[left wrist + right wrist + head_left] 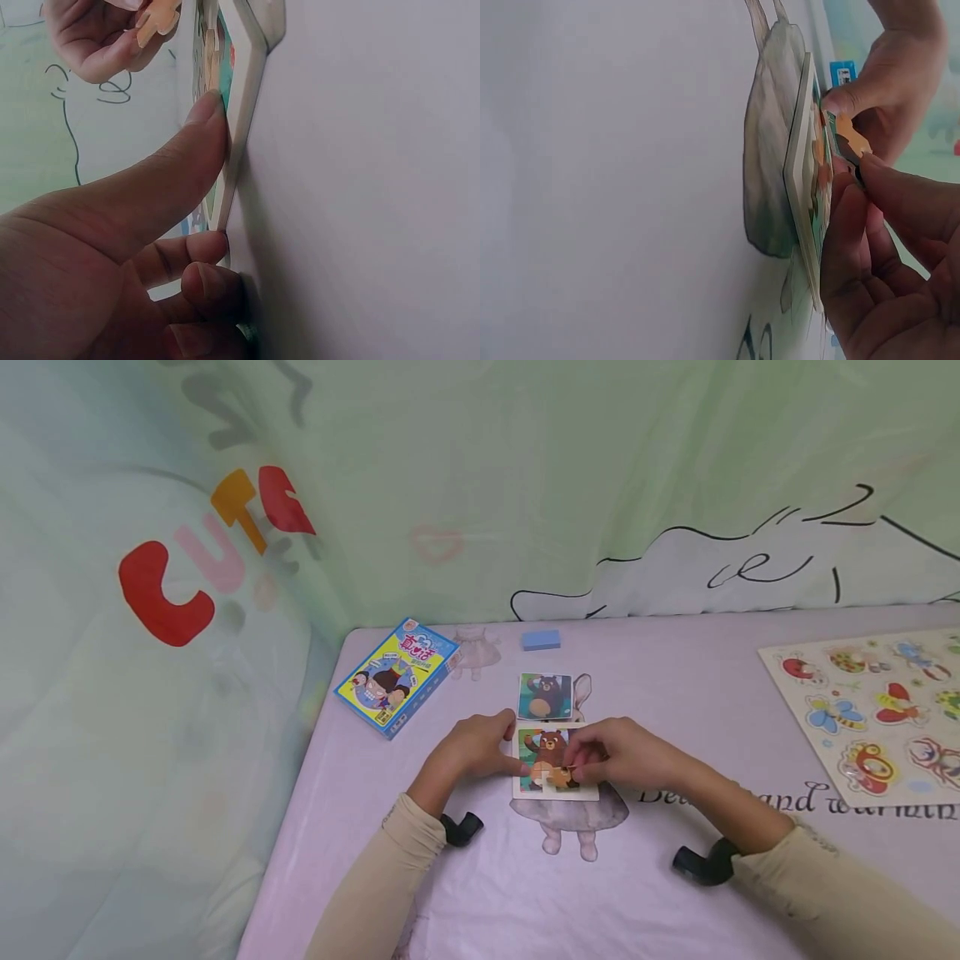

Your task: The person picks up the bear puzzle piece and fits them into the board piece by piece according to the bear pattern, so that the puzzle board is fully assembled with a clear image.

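Note:
A small jigsaw board (536, 796) with a pale frame and a brown bear picture lies on the table. My left hand (480, 747) grips its left side; the thumb (202, 124) presses on the picture, and the fingers curl at the edge. Between thumb and fingertips, my right hand (626, 753) pinches a puzzle piece (853, 136), orange and dark, tilted just above the board's lower right part. Other pieces fill the upper and left parts of the frame. Directly behind the board lies a matching bear picture card (545, 697).
A blue and yellow card-game box (397, 677) stands at the back left. Behind the picture card sits a small blue block (541, 640). On the right lies a large insect puzzle board (873, 718). A printed cloth covers the table (525, 893), with draped fabric walls behind and left.

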Motion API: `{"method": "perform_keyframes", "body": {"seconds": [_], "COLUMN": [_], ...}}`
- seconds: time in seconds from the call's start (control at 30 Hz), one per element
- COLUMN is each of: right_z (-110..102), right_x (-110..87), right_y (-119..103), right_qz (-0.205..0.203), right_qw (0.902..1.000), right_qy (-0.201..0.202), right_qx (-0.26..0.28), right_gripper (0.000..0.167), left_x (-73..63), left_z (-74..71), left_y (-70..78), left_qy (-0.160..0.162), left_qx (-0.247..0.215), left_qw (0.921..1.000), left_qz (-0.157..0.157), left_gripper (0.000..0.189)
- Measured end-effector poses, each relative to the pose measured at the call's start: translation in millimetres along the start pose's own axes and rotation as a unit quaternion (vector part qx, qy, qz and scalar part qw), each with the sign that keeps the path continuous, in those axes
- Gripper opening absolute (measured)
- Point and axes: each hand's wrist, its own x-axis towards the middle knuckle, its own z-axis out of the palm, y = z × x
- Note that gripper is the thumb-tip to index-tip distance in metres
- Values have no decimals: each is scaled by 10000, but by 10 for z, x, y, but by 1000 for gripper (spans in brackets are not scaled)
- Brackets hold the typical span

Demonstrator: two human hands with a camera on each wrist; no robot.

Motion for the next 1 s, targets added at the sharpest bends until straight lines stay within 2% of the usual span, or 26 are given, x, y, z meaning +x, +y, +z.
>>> {"method": "perform_keyframes", "body": {"seconds": [0.23, 1.0], "right_z": [62, 200], "right_x": [51, 161], "right_y": [-42, -133], "right_qz": [160, 845], "right_qw": [9998, 9947], "right_qy": [125, 544], "right_qx": [66, -238], "right_gripper": [8, 7], "left_x": [10, 9], "left_z": [11, -6], "left_y": [-24, -9], "left_qy": [-19, -73], "left_qx": [-40, -83], "left_qw": [10000, 9999], "left_qz": [-10, -67], "left_gripper": [50, 51]}}
